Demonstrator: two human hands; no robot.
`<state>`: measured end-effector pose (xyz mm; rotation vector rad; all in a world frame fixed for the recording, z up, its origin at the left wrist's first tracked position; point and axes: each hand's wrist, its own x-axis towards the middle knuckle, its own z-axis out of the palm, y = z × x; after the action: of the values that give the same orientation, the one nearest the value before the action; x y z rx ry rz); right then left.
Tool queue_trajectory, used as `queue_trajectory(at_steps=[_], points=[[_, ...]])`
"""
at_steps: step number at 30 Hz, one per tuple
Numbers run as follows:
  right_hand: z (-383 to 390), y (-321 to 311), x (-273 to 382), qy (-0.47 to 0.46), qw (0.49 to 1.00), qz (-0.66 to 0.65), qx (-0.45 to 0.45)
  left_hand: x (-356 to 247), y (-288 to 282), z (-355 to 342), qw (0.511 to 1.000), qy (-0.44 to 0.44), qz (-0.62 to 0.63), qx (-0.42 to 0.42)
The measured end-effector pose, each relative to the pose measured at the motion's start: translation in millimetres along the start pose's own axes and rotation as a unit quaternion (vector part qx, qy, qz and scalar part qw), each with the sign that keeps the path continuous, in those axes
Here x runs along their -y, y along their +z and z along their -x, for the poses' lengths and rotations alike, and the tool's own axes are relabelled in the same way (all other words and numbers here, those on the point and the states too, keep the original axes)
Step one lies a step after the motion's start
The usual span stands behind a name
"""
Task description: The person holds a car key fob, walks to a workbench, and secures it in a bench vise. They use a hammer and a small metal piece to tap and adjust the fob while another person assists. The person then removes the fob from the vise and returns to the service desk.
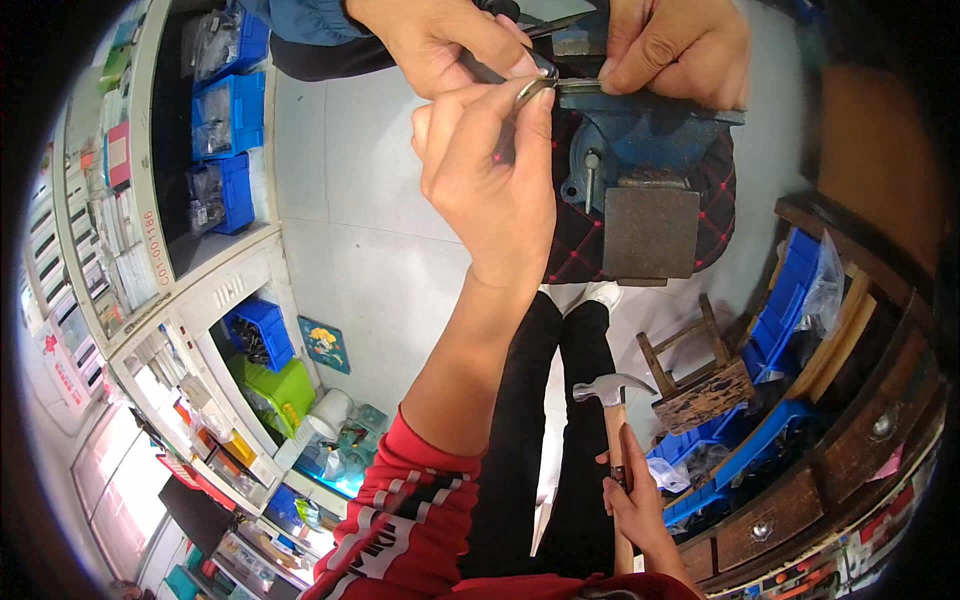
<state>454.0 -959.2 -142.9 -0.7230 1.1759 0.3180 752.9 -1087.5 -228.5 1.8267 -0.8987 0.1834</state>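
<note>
Fingertips of the left hand [495, 170] pinch a small metal ring [533, 92] at the jaws of a blue cast-iron bench vise [640, 135], where another person's hands [560, 45] work a thin dark tool; the right hand [635, 500] grips the wooden handle of a steel claw hammer [612, 400] low beside the thigh

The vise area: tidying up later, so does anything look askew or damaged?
Nothing stands out. The blue vise sits upright, a metal ring is held at it, and the claw hammer looks intact.
</note>
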Motion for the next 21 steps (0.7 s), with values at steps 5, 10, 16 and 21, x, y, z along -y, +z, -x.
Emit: queue_trajectory(at_steps=[5, 10, 16, 21], points=[[1.0, -2.9, -0.5, -0.009, 1.000, -0.010, -0.001, -0.6, 0.5, -1.9, 1.000, -0.015, -0.006, -0.004], [0.9, -6.5, -1.8, -0.014, 1.000, -0.015, -0.006, 1.3, -0.4, -8.7, 0.999, 0.014, -0.026, 0.021], [2.7, -10.0, -3.3, -0.017, 1.000, -0.020, -0.013, 0.5, -7.1, -13.2, 0.998, 0.012, -0.020, 0.052], [3.7, -13.7, -9.4, -0.015, 1.000, -0.013, -0.014, 2.1, -8.0, -19.9, 0.996, 0.040, -0.035, 0.073]])
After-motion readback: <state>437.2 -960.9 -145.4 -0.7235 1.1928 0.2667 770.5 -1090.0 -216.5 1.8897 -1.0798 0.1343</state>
